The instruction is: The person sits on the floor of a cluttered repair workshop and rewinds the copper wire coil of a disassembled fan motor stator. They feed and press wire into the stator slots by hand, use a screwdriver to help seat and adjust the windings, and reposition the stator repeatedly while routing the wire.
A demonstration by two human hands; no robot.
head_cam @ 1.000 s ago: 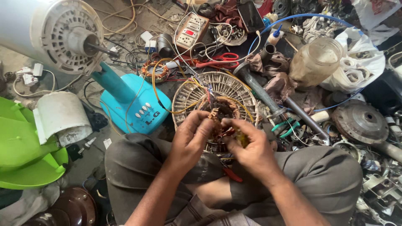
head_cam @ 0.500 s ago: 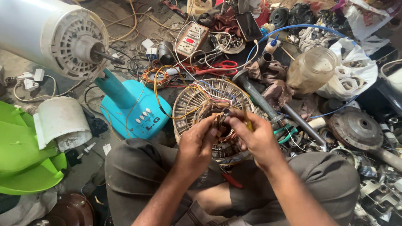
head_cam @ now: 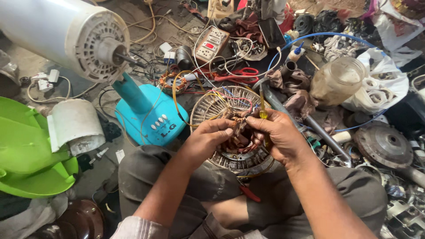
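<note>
A round fan motor stator (head_cam: 215, 106) with copper windings rests on my lap. Both hands work at its middle. My left hand (head_cam: 206, 138) pinches the copper wire ends (head_cam: 239, 126) between thumb and fingers. My right hand (head_cam: 279, 135) grips the same wire bundle from the right and also holds a thin yellow-handled tool (head_cam: 262, 106) that points upward. Coloured leads in yellow, red and blue run from the stator toward the back.
A turquoise fan base (head_cam: 148, 113) stands left of the stator, below a white fan motor housing (head_cam: 75, 37). Green plastic blades (head_cam: 26, 150) lie at far left. Red scissors (head_cam: 241, 74), a switch box (head_cam: 212, 43), a plastic jar (head_cam: 338, 79) and metal parts crowd the back and right.
The view has shifted slightly downward. My hands stay on the stator's middle, fingers twisting the wire ends closer together; the yellow tool now stands more upright.
</note>
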